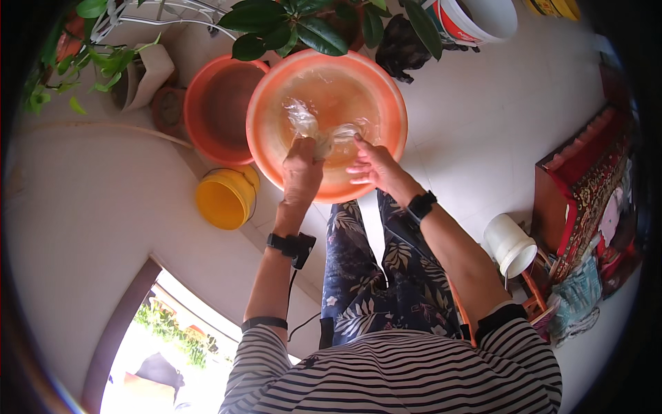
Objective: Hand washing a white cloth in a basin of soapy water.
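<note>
An orange plastic basin [327, 194] with water in it stands before me. My left hand [302, 165] is closed on a pale wet cloth [302, 118] over the near side of the basin. Part of that cloth trails in the water, and another pale fold lies to the right, near my other hand. Over the basin's right side, my right hand [376, 164] has its fingers apart and nothing gripped in it. Its index fingertip is close to the right-hand fold; whether it touches the cloth I cannot tell.
Left of the basin sit a second orange basin [192, 111] and a yellow bucket [223, 199]. Leafy plants [305, 28] overhang the far rim. A black plastic bag [401, 46] and a white bucket [489, 23] stand beyond. A white pail [509, 243] is at right.
</note>
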`<state>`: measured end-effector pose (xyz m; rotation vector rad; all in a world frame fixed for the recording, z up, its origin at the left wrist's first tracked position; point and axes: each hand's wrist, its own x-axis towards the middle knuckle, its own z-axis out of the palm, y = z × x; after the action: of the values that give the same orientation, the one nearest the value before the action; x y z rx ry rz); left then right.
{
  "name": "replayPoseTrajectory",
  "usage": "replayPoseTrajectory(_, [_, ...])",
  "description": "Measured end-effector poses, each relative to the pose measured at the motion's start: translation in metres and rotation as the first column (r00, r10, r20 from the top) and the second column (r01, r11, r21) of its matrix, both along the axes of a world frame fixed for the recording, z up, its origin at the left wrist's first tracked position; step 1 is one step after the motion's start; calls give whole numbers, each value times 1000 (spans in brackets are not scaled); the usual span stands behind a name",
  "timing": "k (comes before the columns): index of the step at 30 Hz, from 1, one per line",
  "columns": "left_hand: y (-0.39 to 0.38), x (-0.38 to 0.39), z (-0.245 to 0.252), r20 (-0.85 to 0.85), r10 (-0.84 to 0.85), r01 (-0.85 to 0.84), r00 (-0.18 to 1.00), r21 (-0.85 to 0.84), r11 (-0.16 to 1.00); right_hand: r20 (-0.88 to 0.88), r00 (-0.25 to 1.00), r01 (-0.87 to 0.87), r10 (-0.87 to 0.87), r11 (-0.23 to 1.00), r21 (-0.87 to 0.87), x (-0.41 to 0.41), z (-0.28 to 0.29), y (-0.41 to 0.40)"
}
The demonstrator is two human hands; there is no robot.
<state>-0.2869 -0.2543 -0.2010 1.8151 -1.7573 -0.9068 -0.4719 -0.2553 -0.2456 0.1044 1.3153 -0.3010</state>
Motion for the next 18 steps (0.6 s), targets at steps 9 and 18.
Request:
replayPoseTrajectory(9, [33,3,83,-208,-168,198,963,134,971,283,908,326,-310,945,-10,39,12,-3])
replayPoseTrajectory(18, [35,79,-22,-625,780,-129,31,771,624,584,677,377,-448,893,247,61,38,5])
